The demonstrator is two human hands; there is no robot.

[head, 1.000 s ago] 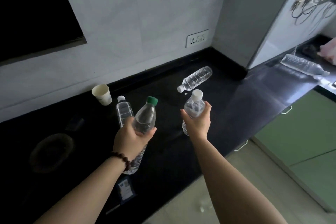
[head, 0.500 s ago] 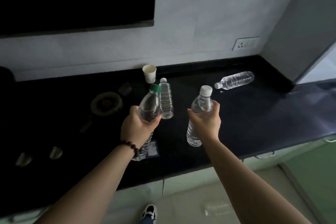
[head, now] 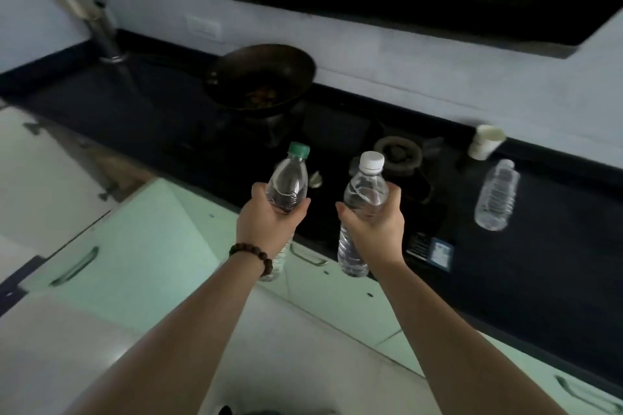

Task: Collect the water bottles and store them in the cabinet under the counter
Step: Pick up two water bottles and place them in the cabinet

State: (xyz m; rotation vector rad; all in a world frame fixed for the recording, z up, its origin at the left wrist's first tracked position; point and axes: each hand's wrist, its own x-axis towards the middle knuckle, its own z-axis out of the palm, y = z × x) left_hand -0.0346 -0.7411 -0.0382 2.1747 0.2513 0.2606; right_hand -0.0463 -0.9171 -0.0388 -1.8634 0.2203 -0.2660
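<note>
My left hand [head: 269, 222] grips a clear bottle with a green cap [head: 290, 178], held upright above the counter's front edge. My right hand [head: 376, 229] grips a clear bottle with a white cap [head: 365, 192], also upright, beside the first. A third water bottle [head: 497, 195] stands on the black counter [head: 539, 263] to the right, apart from both hands. Pale green cabinet doors [head: 151, 246] with metal handles run under the counter; the ones in view look closed.
A dark wok [head: 259, 77] sits on the hob at the back, with a burner ring [head: 397, 152] to its right. A paper cup [head: 485, 141] stands by the wall. A metal tap [head: 101, 27] rises at the far left. A small dark card [head: 431, 251] lies near the counter edge.
The view has swung left along the counter, bringing the wok, tap and cabinet doors into sight. Both hands still hold their bottles and have drawn back over the counter's front edge.
</note>
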